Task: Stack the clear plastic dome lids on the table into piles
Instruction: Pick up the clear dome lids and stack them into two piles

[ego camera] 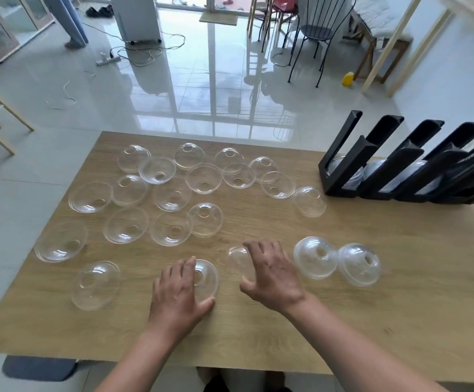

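Note:
Several clear plastic dome lids lie scattered singly on the wooden table (pixel 258 329), some dome-up, some upside down. My left hand (pixel 177 292) rests on one dome lid (pixel 209 275) near the front edge, with the fingers over its left side and the thumb against its near rim. My right hand (pixel 274 275) is spread, fingers apart, over a second dome lid (pixel 237 258) that shows between index finger and thumb. Two more dome-up lids (pixel 315 257) (pixel 360 264) sit just right of that hand. Another lid (pixel 95 284) lies to the left.
A black slotted rack (pixel 394 168) with clear lids in it stands at the table's back right. The lids (pixel 203 178) crowd the back and left half. Chairs, cables and a standing person (pixel 69 21) are on the tiled floor beyond.

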A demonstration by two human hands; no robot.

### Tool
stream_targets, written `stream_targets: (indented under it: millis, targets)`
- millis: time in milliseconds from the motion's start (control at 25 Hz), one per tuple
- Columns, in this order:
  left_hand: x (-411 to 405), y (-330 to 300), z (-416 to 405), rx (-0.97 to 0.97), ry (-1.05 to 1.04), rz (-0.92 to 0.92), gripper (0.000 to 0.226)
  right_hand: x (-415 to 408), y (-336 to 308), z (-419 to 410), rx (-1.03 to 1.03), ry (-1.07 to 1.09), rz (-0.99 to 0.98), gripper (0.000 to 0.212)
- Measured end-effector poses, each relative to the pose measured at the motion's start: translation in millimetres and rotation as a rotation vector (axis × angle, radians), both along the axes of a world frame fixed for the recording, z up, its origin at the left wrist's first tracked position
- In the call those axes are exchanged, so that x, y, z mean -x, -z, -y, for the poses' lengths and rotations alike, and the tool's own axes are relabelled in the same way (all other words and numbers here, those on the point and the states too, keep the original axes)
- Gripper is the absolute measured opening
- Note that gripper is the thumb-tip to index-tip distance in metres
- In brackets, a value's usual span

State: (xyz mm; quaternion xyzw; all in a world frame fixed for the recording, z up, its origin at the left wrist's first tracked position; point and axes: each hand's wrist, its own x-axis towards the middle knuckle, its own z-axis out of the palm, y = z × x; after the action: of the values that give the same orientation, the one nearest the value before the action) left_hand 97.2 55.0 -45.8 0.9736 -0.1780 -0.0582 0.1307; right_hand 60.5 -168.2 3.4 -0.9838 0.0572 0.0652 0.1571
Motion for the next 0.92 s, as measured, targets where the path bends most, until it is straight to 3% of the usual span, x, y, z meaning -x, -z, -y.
stream_targets:
  millis: [160, 280, 440, 560, 720, 920]
  targets:
    - [12, -3, 16, 0.084, -0.019, 0.016, 0.096, 23, -41, 46, -0.169, 0.111, 0.218, 0.085]
    - [23, -23, 53, 0.296, -0.035, -0.059, 0.094, 50, -68, 95, -0.235, 0.229, 0.343, 0.087]
    - [28, -59, 143, 0.480, 0.112, -0.035, 0.092, 83, -77, 166, -0.193, 0.373, 0.342, 0.090]
    - [28, -65, 216, 0.400, 0.233, -0.030, 0.095, 103, -66, 194, -0.124, 0.431, 0.288, 0.092]
    - [26, -34, 252, 0.104, 0.257, -0.143, 0.093, 124, -44, 206, -0.106, 0.415, 0.191, 0.095]
    - [22, -12, 246, 0.123, 0.204, -0.133, 0.091, 111, -19, 218, -0.059, 0.366, 0.131, 0.093]
